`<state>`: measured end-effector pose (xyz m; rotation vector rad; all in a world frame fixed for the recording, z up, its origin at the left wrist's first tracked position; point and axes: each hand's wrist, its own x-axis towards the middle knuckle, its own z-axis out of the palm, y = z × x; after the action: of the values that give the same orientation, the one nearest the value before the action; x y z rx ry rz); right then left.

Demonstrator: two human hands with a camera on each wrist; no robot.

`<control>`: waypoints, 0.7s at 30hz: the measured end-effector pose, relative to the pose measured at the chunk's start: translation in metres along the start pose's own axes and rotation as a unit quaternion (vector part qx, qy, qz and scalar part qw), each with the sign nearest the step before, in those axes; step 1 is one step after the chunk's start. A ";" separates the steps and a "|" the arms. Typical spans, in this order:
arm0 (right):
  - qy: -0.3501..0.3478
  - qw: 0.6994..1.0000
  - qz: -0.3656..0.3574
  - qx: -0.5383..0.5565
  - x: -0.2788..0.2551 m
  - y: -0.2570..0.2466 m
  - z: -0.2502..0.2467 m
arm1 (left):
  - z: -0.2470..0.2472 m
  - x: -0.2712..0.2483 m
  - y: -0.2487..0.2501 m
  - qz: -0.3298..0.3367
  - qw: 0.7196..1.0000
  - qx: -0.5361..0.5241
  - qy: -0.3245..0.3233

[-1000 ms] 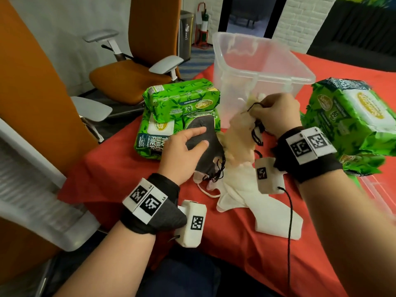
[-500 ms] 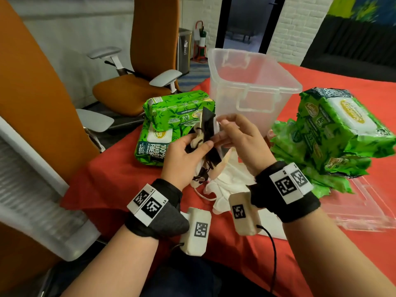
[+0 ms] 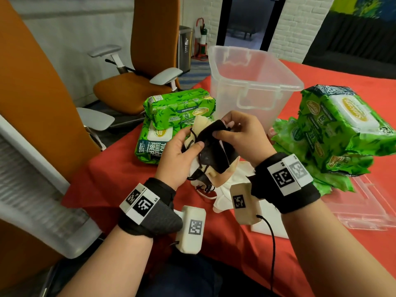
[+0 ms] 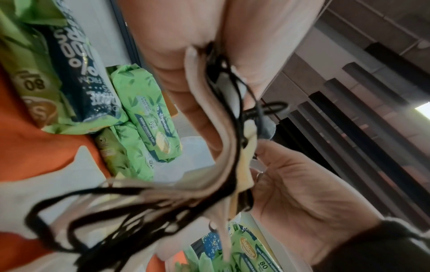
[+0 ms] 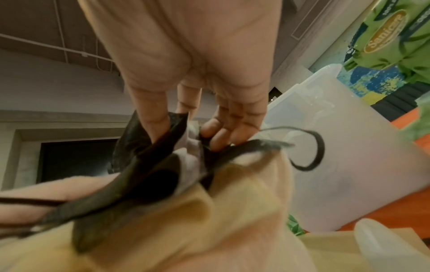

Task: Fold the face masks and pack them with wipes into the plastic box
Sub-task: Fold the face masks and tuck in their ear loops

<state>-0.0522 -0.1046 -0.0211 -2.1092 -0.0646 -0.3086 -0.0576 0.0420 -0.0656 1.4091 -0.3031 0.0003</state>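
Right now: wipe packs (image 3: 175, 123) stacked at 9 o'clock of the hands, on the red table (image 3: 102, 179). Left hand (image 3: 177, 159) grips a bundle of masks, thumb pressed across the black mask (image 3: 212, 148), with beige masks (image 3: 199, 125) bunched behind it and black ear loops (image 4: 97, 217) dangling below. Right hand (image 3: 240, 138) pinches the black mask's top edge, thumb on one face, fingertips (image 5: 221, 134) on the other. White masks (image 3: 225, 194) lie on the table at 6 o'clock of the bundle. Clear plastic box (image 3: 252, 86) stands at 12 o'clock, open; contents can't be made out. More wipe packs (image 3: 334, 129) piled at 3 o'clock, clear lid (image 3: 364, 204) flat beside them.

Step, my read: mid-fold on the black mask, packing not started on it. Next: close the fold flat, tuck the loops, drop it in the box at 12 o'clock.
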 end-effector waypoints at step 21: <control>-0.028 0.994 -0.034 -0.097 -0.004 -0.011 -0.007 | -0.007 -0.002 -0.001 0.005 0.999 0.023 -0.023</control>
<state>-0.0597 -0.1040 -0.0092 -2.3129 -0.1445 -0.3079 -0.0582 0.0490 -0.0675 1.4543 -0.3509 -0.0168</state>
